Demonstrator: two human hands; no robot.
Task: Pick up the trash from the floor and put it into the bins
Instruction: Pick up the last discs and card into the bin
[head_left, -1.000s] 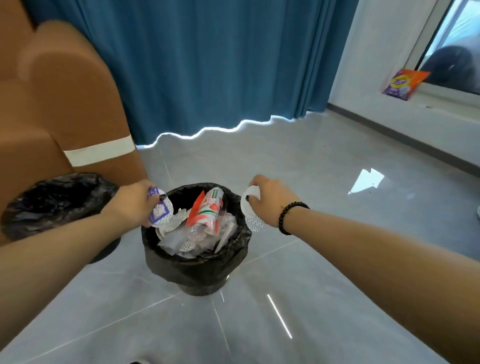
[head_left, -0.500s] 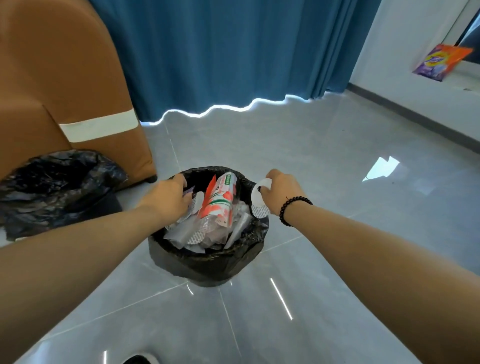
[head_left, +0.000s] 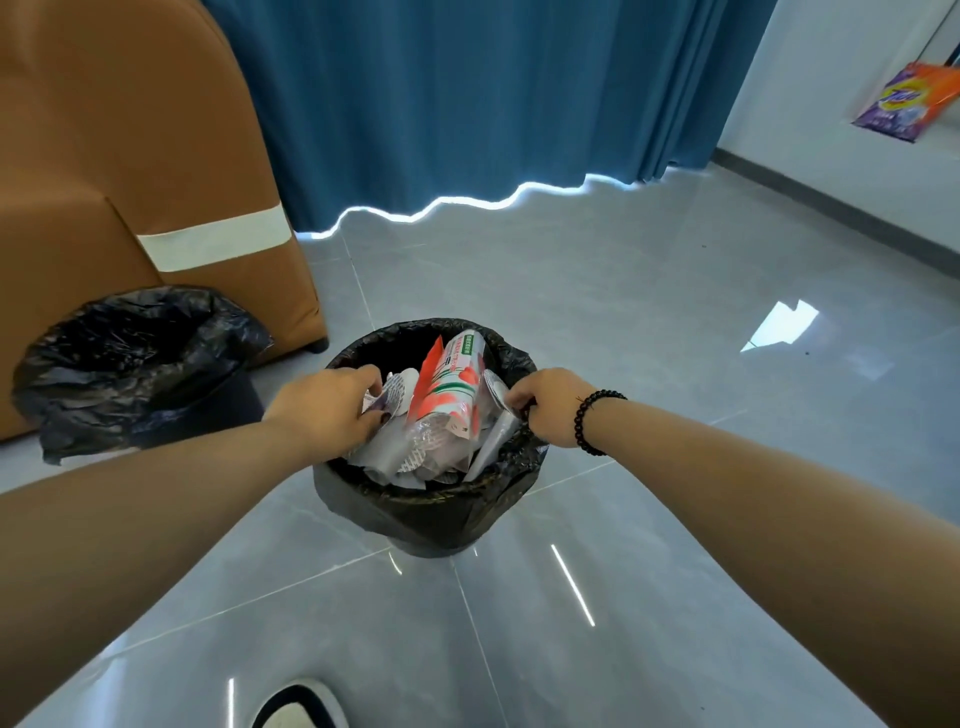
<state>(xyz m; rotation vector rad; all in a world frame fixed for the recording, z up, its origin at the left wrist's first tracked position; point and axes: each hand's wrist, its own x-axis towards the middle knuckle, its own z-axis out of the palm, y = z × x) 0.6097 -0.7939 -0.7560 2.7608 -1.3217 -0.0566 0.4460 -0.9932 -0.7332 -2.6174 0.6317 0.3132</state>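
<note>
A black-lined bin (head_left: 431, 501) stands on the grey floor, full of trash, with a red and white carton (head_left: 451, 387) sticking up among several clear and white wrappers. My left hand (head_left: 324, 410) is over the bin's left side, fingers curled round a purple and white wrapper (head_left: 383, 405) that touches the pile. Over the right rim, my right hand (head_left: 548, 408) pinches a white round lid (head_left: 493, 388) just inside the bin. A second bin (head_left: 130, 364) with a crumpled black bag stands to the left.
A brown sofa (head_left: 130, 156) rises behind the left bin, and a blue curtain (head_left: 467, 104) hangs at the back. An orange and purple detergent bag (head_left: 904, 101) lies on a ledge at the far right. My shoe (head_left: 301, 706) shows at the bottom edge.
Both hands have moved inward and down from outside the rim to over the trash pile, carrying the wrapper and the lid. The view has moved closer to the bin.
</note>
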